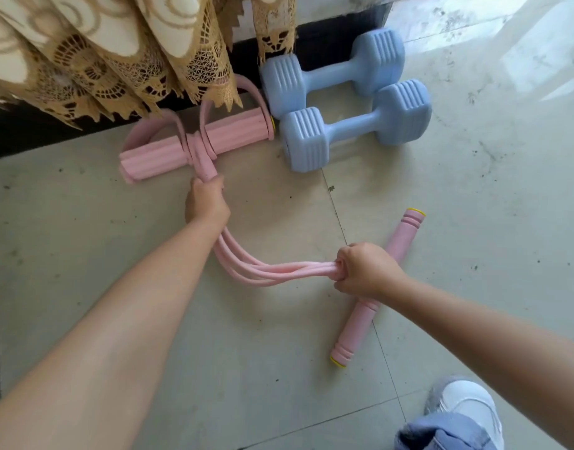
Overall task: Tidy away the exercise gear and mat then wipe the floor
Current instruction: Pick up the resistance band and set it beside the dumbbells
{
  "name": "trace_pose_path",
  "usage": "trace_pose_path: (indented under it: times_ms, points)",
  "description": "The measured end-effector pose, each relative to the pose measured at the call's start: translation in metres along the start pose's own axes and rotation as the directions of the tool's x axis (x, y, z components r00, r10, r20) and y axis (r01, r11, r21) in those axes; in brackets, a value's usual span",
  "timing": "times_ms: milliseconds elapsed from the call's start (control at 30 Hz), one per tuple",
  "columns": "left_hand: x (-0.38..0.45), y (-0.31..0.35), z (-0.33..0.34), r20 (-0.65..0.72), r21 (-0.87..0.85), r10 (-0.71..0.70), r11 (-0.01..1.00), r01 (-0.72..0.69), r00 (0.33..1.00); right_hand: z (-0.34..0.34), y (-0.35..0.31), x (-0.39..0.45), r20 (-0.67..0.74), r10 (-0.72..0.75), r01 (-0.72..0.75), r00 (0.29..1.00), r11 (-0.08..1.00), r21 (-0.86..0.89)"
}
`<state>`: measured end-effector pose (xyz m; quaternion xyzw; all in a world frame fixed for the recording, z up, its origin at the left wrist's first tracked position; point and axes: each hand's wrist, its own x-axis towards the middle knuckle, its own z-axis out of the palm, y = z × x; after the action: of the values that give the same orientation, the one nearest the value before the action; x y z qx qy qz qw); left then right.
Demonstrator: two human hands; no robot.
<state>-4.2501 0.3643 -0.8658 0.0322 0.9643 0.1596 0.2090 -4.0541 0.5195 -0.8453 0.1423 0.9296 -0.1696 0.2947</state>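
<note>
A pink pedal resistance puller lies on the tiled floor. Its foot bar (233,128) with two loop straps rests by the dark skirting, partly under the curtain. Several pink elastic tubes (246,267) curve from that bar to the grip bar (392,248), which lies at an angle near my right side. My left hand (206,203) is closed around the tubes just below the foot bar. My right hand (365,271) clasps the tubes where they meet the grip bar. Two light blue dumbbells (354,125) sit side by side against the wall, right of the foot bar.
A lace-edged beige curtain (117,53) hangs over the top left, down to the floor. A dark skirting (36,131) runs along the wall. My white shoe and a denim trouser leg (464,414) are at the bottom right. The pale floor tiles (474,190) show dirt specks.
</note>
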Motion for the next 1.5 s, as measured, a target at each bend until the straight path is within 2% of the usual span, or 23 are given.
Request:
trace_pose_path:
  times_ms: [67,200,300,367,467,500,533,600,667,733,833,933,1000,1133,1200,1233,1300,1367,1433,1500]
  points:
    - [0.007,0.002,-0.005,0.022,0.003,0.029,1.0,-0.029,0.999,0.002,0.0,0.0,-0.011,0.009,-0.009,1.0,1.0,0.021]
    - [0.009,-0.002,-0.007,0.043,0.006,-0.028,1.0,0.028,0.999,0.008,0.001,-0.005,0.023,0.013,-0.013,1.0,1.0,-0.002]
    - [0.004,-0.008,-0.007,0.105,0.062,0.064,0.996,-0.07,0.992,0.013,-0.001,-0.01,0.079,-0.01,0.016,0.997,0.996,-0.084]
    - [0.002,-0.007,-0.011,0.115,0.089,0.07,0.993,-0.08,0.991,0.014,-0.004,-0.012,0.095,-0.006,0.02,0.995,0.988,-0.155]
    - [-0.002,-0.004,-0.019,0.11,0.19,0.076,0.977,-0.096,0.991,0.012,-0.006,-0.013,0.065,-0.036,0.05,0.997,0.972,-0.228]
    - [-0.005,-0.004,-0.022,0.117,0.259,0.091,0.959,-0.119,0.989,0.01,-0.005,-0.016,-0.003,-0.094,0.09,0.996,0.96,-0.266]
    - [-0.008,-0.003,-0.025,0.133,0.341,0.109,0.928,-0.149,0.985,0.01,-0.004,-0.019,-0.082,-0.165,0.133,0.983,0.943,-0.306]
    - [-0.013,-0.003,-0.031,0.21,0.505,0.153,0.829,-0.241,0.966,0.005,0.0,-0.022,-0.126,-0.249,0.18,0.96,0.898,-0.4]
    - [-0.018,-0.004,-0.036,0.276,0.65,0.182,0.688,-0.323,0.944,0.001,0.011,-0.022,-0.153,-0.283,0.189,0.947,0.874,-0.447]
    - [-0.023,-0.007,-0.037,0.312,0.75,0.258,0.524,-0.404,0.914,-0.012,0.018,-0.022,-0.231,-0.398,0.224,0.888,0.812,-0.539]
    - [-0.026,-0.015,-0.035,0.391,0.805,0.427,0.271,-0.528,0.815,-0.033,0.02,-0.023,-0.302,-0.473,0.236,0.828,0.781,-0.578]
    - [-0.033,-0.015,-0.042,0.505,0.778,0.401,0.173,-0.604,0.764,-0.048,0.018,-0.025,-0.289,-0.541,0.274,0.79,0.732,-0.623]
    - [-0.041,-0.012,-0.051,0.502,0.772,0.363,0.221,-0.596,0.785,-0.058,0.015,-0.02,-0.282,-0.588,0.287,0.758,0.689,-0.665]
    - [-0.059,-0.031,-0.07,0.369,0.781,0.148,0.486,-0.392,0.918,-0.085,-0.008,0.007,-0.256,-0.717,0.328,0.648,0.567,-0.756]
    - [-0.069,-0.051,-0.079,0.344,0.753,0.027,0.59,-0.293,0.938,-0.097,-0.031,0.026,-0.175,-0.808,0.368,0.562,0.434,-0.823]
    - [-0.075,-0.061,-0.082,0.359,0.733,-0.036,0.629,-0.258,0.933,-0.099,-0.046,0.037,-0.098,-0.825,0.373,0.557,0.354,-0.858]
    - [-0.088,-0.08,-0.086,0.393,0.69,-0.139,0.698,-0.192,0.909,-0.103,-0.086,0.052,0.062,-0.8,0.363,0.596,0.2,-0.91]
    - [-0.099,-0.093,-0.085,0.419,0.647,-0.192,0.749,-0.143,0.887,-0.102,-0.118,0.07,0.181,-0.732,0.38,0.657,0.114,-0.918]
    - [-0.105,-0.103,-0.08,0.44,0.609,-0.218,0.786,-0.111,0.871,-0.103,-0.141,0.089,0.275,-0.627,0.428,0.729,0.103,-0.898]
    - [-0.108,-0.108,-0.072,0.464,0.577,-0.227,0.811,-0.098,0.856,-0.11,-0.155,0.104,0.27,-0.574,0.393,0.773,0.1,-0.914]
